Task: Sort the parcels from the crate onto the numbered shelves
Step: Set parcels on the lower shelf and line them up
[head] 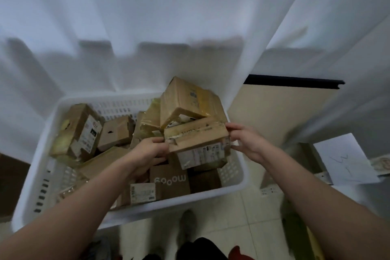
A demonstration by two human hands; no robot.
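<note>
Brown taped cardboard parcel (198, 139) lies lengthwise between your hands, atop the white slatted plastic crate (168, 207): left grip (147, 152) pinches its left end, right grip (247, 141) its right.

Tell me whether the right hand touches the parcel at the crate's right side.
Touching. The head view shows the right hand pinching the right end of the parcel between fingers and thumb; the left hand grips the other end.
</note>
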